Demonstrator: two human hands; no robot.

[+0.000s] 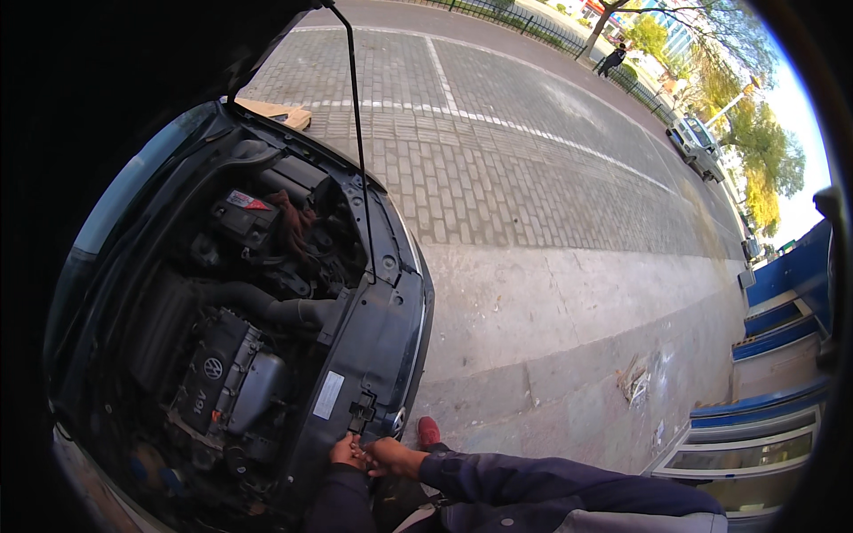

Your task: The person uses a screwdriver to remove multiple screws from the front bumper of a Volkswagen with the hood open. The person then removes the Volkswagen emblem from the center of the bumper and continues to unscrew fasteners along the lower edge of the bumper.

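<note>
My left hand [347, 451] and my right hand [391, 457] meet at the front edge of a dark car's engine bay. Both have their fingers closed, pressed close together just below the hood latch [362, 409] on the black front panel [369, 329]. Whatever the fingers grip is too small or hidden to make out. A white label [328, 395] sits on the panel beside the latch. Deeper in the bay are the engine cover [206, 373], a ribbed air hose [267, 304], and the battery [242, 218] with a brown cloth [293, 224] beside it.
A thin prop rod [358, 133] holds the hood [169, 53] up over the bay. My red shoe [429, 432] stands by the bumper. Debris [633, 382] lies on the paving. Blue-edged structures [773, 400] line the right. Far off are a person [613, 60] and a silver vehicle [695, 147].
</note>
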